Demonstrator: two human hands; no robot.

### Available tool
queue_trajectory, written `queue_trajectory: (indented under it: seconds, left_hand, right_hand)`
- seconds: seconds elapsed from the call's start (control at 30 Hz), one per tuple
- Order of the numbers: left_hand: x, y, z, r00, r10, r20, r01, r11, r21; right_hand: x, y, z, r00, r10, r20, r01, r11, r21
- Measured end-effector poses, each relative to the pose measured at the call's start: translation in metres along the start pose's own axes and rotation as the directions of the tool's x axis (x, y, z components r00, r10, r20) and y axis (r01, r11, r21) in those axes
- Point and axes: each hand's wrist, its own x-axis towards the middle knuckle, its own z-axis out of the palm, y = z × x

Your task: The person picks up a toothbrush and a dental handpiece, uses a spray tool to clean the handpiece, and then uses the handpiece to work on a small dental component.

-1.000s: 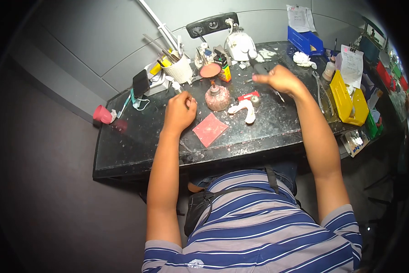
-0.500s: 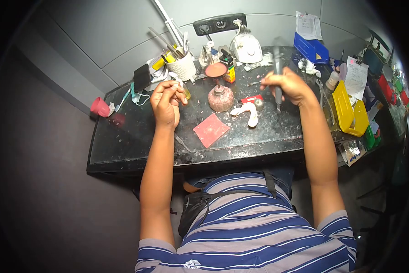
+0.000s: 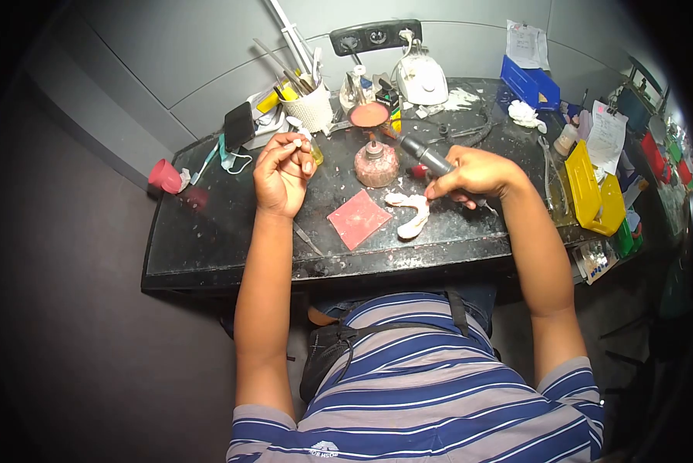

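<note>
My left hand (image 3: 283, 179) is raised over the left of the bench, fingers pinched on a small whitish piece (image 3: 298, 143) too small to name. My right hand (image 3: 477, 176) grips a dark rotary handpiece (image 3: 426, 154), its thick body slanting up and left; a thin metal end (image 3: 487, 205) shows below the hand. Just left of that hand lies a white U-shaped dental arch piece (image 3: 414, 220). Between my hands are a pink square wax sheet (image 3: 358, 218) and a squat glass burner (image 3: 376, 164). A round pink-topped disc (image 3: 369, 115) stands behind the burner.
At the back are a woven cup of tools (image 3: 309, 109) and a white control unit (image 3: 422, 81). A pink cup (image 3: 165, 177) lies at the left edge. Blue (image 3: 530, 83) and yellow (image 3: 593, 189) bins stand right. A knife-like tool (image 3: 308, 239) lies near the front edge.
The handpiece has swung from upright to slanting left, and my right hand has come lower and nearer the arch piece. The arch piece has shifted slightly left. My left hand stays pinched.
</note>
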Motion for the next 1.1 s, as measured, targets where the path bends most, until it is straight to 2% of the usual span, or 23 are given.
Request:
queue_trajectory:
  seconds: [0.27,0.37,0.47,0.57,0.6,0.73,0.8,0.87,0.93,1.03,1.1]
  left_hand:
    - [-0.002,0.002,0.002,0.999,0.026,0.042,-0.027,0.999,0.032]
    - [-0.014,-0.003,0.014,0.997,0.066,-0.032,-0.058,0.977,0.206]
    - [-0.036,-0.018,0.041,0.999,-0.039,-0.013,0.041,0.934,0.356]
    - [-0.052,-0.036,0.062,0.997,-0.070,0.030,0.041,0.827,0.561]
    - [-0.055,-0.039,0.066,0.989,-0.137,0.048,0.076,0.769,0.635]
    - [-0.062,-0.057,0.090,0.977,-0.199,0.071,0.069,0.619,0.783]
    - [-0.065,-0.062,0.096,0.986,-0.138,0.097,-0.007,0.545,0.839]
    - [-0.064,-0.062,0.094,0.971,-0.056,0.234,-0.200,0.350,0.915]
    - [-0.060,-0.062,0.097,0.912,0.072,0.404,-0.410,0.139,0.902]
    - [-0.063,-0.067,0.094,0.937,0.047,0.346,-0.349,0.114,0.930]
    - [-0.062,-0.071,0.093,0.950,0.007,0.311,-0.308,0.163,0.937]
  right_hand:
    - [-0.004,-0.005,0.010,0.994,-0.076,0.080,0.081,0.995,-0.058]
    - [-0.009,-0.006,0.006,0.993,-0.109,0.055,0.112,0.992,-0.050]
    - [-0.012,-0.005,0.001,0.989,-0.145,0.022,0.146,0.989,-0.025]
    - [-0.013,-0.004,-0.003,0.982,-0.186,0.014,0.186,0.982,-0.015]
    - [-0.013,-0.003,-0.003,0.983,-0.185,0.013,0.185,0.983,-0.009]
    - [-0.017,-0.005,-0.003,0.976,-0.218,-0.002,0.218,0.976,-0.025]
    - [-0.018,-0.005,-0.003,0.975,-0.221,-0.004,0.221,0.975,-0.009]
    - [-0.018,-0.004,-0.004,0.975,-0.223,-0.017,0.222,0.973,-0.063]
    - [-0.021,-0.005,-0.001,0.962,-0.269,-0.040,0.267,0.963,-0.043]
    - [-0.024,-0.008,0.001,0.963,-0.264,-0.042,0.263,0.964,-0.046]
    - [-0.024,-0.009,0.001,0.968,-0.251,-0.027,0.249,0.967,-0.062]
